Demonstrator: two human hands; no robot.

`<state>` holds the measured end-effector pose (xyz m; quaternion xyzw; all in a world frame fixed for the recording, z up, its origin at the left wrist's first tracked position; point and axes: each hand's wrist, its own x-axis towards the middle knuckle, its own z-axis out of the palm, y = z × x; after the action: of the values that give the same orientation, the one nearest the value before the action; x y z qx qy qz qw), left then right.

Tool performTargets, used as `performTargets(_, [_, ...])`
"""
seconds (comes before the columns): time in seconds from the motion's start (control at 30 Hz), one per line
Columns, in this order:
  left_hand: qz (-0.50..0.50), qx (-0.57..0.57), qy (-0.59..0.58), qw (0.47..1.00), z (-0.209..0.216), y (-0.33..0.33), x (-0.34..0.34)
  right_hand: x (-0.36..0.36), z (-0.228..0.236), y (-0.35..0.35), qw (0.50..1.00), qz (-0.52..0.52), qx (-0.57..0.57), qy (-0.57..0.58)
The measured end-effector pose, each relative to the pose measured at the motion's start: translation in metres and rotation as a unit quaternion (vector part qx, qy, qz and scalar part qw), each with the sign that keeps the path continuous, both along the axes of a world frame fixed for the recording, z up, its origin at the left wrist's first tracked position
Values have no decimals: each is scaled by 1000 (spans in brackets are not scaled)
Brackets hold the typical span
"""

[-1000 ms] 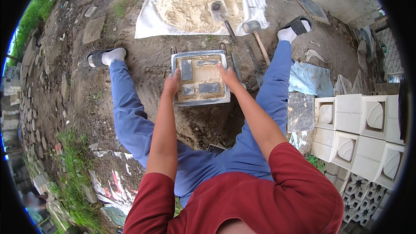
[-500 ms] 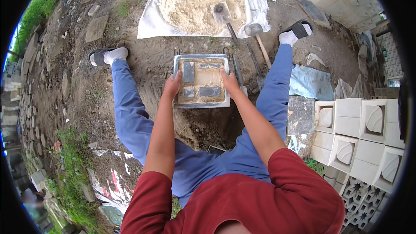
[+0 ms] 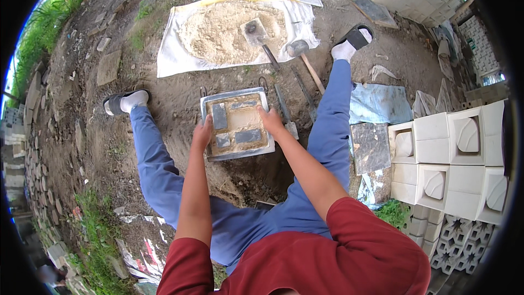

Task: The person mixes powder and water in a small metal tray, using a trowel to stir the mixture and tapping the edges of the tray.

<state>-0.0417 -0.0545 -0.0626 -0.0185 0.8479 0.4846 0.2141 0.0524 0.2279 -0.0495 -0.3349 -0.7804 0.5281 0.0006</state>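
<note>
A square metal-framed mould [image 3: 240, 156] sits between my spread legs, over a dug-out patch of dirt. Pale sandy material [image 3: 238, 121] lines its inside, and several flat dark grey plates [image 3: 220, 116] are set in it around a lighter recess. My left hand [image 3: 203, 130] grips the left side of the frame, thumb over the rim. On the opposite side my right hand [image 3: 271, 121] holds the frame in the same way. The other fingers are mostly hidden, and I cannot tell whether the mould is raised off its support. Wire loops [image 3: 263, 82] stand at its far corners.
Beyond the mould lie white sacks [image 3: 165, 57] heaped with sandy powder [image 3: 210, 30], with a small shovel [image 3: 254, 30] on one. A mallet [image 3: 298, 48] and long metal tools [image 3: 303, 86] lie to the right. Pale decorative blocks [image 3: 431, 134] are stacked farther right, near a dark slab [image 3: 370, 148].
The whole view has shifted and turned slightly, so the mould and my hands appear lower and more to the left. Both hands keep their hold on the frame.
</note>
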Motion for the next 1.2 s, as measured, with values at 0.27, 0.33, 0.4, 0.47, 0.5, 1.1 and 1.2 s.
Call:
performTargets(0.27, [46, -80, 173, 981, 26, 34, 29, 11, 12, 31, 993, 110, 36, -36])
performTargets(0.33, [30, -173, 263, 949, 37, 39, 33, 5, 24, 51, 990, 140, 28, 13])
performTargets(0.4, [10, -259, 345, 902, 48, 64, 42, -1, 27, 91, 982, 166, 75, 53])
performTargets(0.47, [-161, -251, 374, 878, 66, 106, 51, -4, 18, 135, 966, 140, 211, 46])
performTargets(0.5, [-146, -259, 369, 881, 69, 108, 56, -16, 18, 140, 941, 129, 306, 59])
performTargets(1.1, [-171, -348, 331, 860, 65, 155, 120, -29, -38, 182, 918, 33, 396, -2])
performTargets(1.2, [-149, -313, 344, 873, 70, 153, 124, -26, 2, 157, 939, 49, 335, 53])
